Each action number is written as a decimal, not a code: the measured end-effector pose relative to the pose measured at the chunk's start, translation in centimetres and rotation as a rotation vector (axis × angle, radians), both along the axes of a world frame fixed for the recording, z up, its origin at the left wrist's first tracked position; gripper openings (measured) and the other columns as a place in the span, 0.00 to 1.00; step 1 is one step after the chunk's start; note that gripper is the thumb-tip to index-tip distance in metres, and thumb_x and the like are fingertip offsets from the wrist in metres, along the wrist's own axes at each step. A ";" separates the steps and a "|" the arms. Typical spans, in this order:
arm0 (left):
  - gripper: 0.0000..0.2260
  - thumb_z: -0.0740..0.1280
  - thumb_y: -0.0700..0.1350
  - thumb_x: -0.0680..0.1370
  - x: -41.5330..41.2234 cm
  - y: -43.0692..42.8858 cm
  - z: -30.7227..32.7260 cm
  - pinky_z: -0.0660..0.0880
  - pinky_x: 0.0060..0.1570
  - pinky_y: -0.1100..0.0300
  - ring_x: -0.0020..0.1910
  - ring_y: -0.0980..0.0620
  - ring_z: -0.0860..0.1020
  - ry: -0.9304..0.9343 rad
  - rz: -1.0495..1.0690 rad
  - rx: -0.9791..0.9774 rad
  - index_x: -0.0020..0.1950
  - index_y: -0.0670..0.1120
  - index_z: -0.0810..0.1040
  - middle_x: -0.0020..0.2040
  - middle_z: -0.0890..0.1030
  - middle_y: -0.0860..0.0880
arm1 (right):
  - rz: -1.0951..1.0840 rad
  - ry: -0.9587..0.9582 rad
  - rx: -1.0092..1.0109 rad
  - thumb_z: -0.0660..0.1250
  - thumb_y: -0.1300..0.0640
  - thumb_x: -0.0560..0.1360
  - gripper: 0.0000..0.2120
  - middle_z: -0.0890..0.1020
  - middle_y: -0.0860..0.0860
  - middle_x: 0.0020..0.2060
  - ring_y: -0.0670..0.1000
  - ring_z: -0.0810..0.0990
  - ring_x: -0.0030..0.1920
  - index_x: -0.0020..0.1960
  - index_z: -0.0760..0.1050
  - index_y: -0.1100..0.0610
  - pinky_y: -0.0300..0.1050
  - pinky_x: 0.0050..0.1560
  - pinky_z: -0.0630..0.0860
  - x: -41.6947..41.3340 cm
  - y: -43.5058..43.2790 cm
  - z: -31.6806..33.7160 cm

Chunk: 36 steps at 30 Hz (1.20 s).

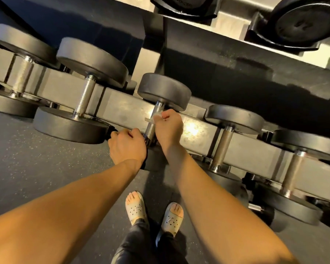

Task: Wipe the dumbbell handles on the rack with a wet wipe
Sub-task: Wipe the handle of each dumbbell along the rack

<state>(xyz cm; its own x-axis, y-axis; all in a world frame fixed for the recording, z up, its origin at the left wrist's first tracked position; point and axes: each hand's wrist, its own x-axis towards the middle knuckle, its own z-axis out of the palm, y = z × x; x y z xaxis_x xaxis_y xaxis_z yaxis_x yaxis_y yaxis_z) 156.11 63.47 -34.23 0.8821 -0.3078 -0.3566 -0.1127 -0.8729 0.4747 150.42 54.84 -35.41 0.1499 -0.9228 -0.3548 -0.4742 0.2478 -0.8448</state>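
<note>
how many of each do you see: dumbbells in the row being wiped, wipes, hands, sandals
dumbbells in that row: 5
wet wipe: 1
hands: 2, left hand and right hand
sandals: 2
total: 10

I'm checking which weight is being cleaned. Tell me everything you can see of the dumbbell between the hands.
The dumbbell has a silvery knurled metal handle and round, matte dark heads; the far head shows fully, the near one is mostly hidden behind the left hand. It lies across the rack, handle pointing away from the person. The right hand holds a whitish wipe against the handle's upper part; the left hand grips its near end.
</note>
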 end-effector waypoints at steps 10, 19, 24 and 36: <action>0.17 0.56 0.51 0.83 0.1 -0.1 0.1 0.71 0.55 0.46 0.57 0.42 0.72 -0.012 -0.055 0.002 0.53 0.44 0.81 0.57 0.75 0.42 | 0.451 0.213 0.009 0.70 0.60 0.75 0.19 0.73 0.47 0.25 0.46 0.71 0.29 0.27 0.70 0.52 0.39 0.32 0.66 -2.0 2.1 -0.4; 0.18 0.57 0.56 0.85 2.8 0.7 0.0 0.73 0.56 0.52 0.56 0.53 0.77 -0.002 -0.480 -0.380 0.72 0.53 0.76 0.60 0.78 0.51 | 0.232 -0.334 0.436 0.64 0.63 0.78 0.11 0.81 0.53 0.39 0.53 0.79 0.42 0.39 0.80 0.56 0.48 0.47 0.78 -0.2 -1.2 3.1; 0.11 0.70 0.57 0.78 5.0 -3.0 0.2 0.79 0.43 0.51 0.43 0.50 0.83 0.383 -0.352 -0.543 0.51 0.50 0.82 0.42 0.84 0.50 | 0.388 -0.166 0.350 0.64 0.63 0.80 0.10 0.86 0.57 0.40 0.55 0.84 0.44 0.49 0.84 0.62 0.56 0.54 0.81 -0.2 -2.5 3.9; 0.07 0.68 0.42 0.77 4.9 -9.6 -2.0 0.78 0.51 0.53 0.45 0.44 0.78 0.551 -0.083 -0.339 0.44 0.39 0.83 0.42 0.82 0.43 | 0.422 0.382 -0.713 0.60 0.48 0.81 0.13 0.78 0.48 0.46 0.47 0.75 0.47 0.52 0.79 0.54 0.45 0.50 0.73 2.5 -9.2 4.5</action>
<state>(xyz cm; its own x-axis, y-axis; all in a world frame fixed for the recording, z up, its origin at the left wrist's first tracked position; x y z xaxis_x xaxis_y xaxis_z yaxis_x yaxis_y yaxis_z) 160.97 53.83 -36.27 0.5662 -0.5420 -0.6211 0.1653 -0.6635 0.7297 152.93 45.62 -30.87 0.5142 -0.8378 0.1836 -0.6860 -0.5302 -0.4982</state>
